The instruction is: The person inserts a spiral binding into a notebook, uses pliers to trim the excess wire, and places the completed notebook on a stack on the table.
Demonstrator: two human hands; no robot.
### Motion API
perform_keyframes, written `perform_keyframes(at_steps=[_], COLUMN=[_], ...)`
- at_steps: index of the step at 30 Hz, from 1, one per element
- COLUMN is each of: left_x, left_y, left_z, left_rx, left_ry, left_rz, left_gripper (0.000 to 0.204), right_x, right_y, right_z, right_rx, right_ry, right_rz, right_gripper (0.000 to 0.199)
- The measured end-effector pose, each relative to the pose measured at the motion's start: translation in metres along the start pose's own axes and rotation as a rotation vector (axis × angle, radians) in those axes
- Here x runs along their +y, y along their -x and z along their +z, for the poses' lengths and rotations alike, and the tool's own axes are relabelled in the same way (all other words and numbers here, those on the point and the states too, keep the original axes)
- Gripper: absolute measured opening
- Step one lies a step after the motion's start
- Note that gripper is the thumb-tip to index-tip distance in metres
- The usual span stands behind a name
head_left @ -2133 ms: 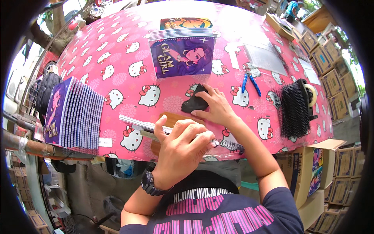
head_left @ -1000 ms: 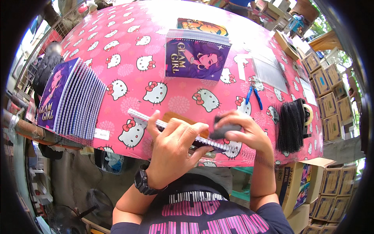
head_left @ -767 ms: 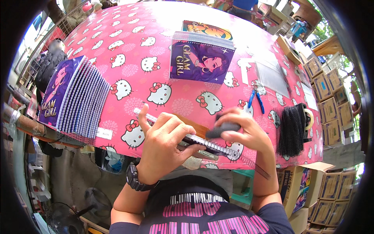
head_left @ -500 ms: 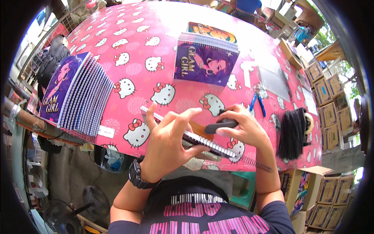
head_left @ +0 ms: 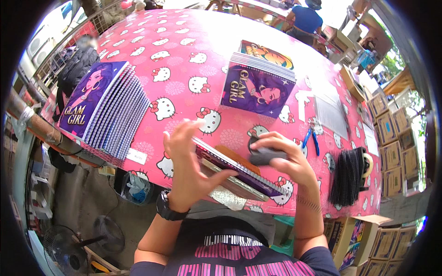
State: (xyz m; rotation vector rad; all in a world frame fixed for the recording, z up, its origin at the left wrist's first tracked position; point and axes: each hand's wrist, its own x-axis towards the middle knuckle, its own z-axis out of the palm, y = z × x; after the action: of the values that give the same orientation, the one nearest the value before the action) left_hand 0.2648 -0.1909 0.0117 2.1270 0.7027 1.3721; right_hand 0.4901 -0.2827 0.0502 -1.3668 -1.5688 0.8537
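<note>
Notebook [head_left: 267, 184], thin purple slab with coiled spine, sits slanted at near edge of table [head_left: 184, 73], glossy pink printed covering. Stack of notebooks [head_left: 110, 108], ridged coil spines, by table's near left corner. Left hand [head_left: 184, 165]: fingers spread open, thumb against the notebook. Right hand [head_left: 292, 158]: fingers closed round dark block [head_left: 266, 157], rounded, blurry, beside spine. Coil end [head_left: 307, 203], thin dark helix, trails across right forearm.

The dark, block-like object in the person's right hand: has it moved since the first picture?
Yes: the dark, block-like object has moved rightward and towards the person, judged against the printed white cat face just beyond it on the pink tablecloth.
</note>
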Motion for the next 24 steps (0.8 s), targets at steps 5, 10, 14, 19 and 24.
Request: perform_keyframes(at_steps=[5, 10, 14, 19, 24], left_x=[-0.030, -0.027, -0.022, -0.029, -0.030], left_y=[0.025, 0.026, 0.026, 0.031, 0.030], left_z=[0.003, 0.009, 0.012, 0.007, 0.006], left_rx=[0.070, 0.083, 0.219, 0.149, 0.156], left_ry=[0.736, 0.862, 0.956, 0.901, 0.942], left_rz=[-0.410, -0.479, -0.475, -0.542, -0.564], left_gripper=[0.077, 0.071, 0.066, 0.055, 0.048], right_x=[0.006, -0.012, 0.000, -0.003, -0.012], right_y=[-0.008, -0.002, -0.010, -0.022, -0.026], right_z=[0.018, 0.012, 0.011, 0.021, 0.024], right_rx=[-0.046, -0.215, 0.095, -0.007, -0.144], right_ry=[0.302, -0.302, 0.111, 0.311, -0.070], right_rz=[0.062, -0.084, -0.019, 0.087, -0.064], right_gripper=[0.040, 0.038, 0.047, 0.061, 0.049])
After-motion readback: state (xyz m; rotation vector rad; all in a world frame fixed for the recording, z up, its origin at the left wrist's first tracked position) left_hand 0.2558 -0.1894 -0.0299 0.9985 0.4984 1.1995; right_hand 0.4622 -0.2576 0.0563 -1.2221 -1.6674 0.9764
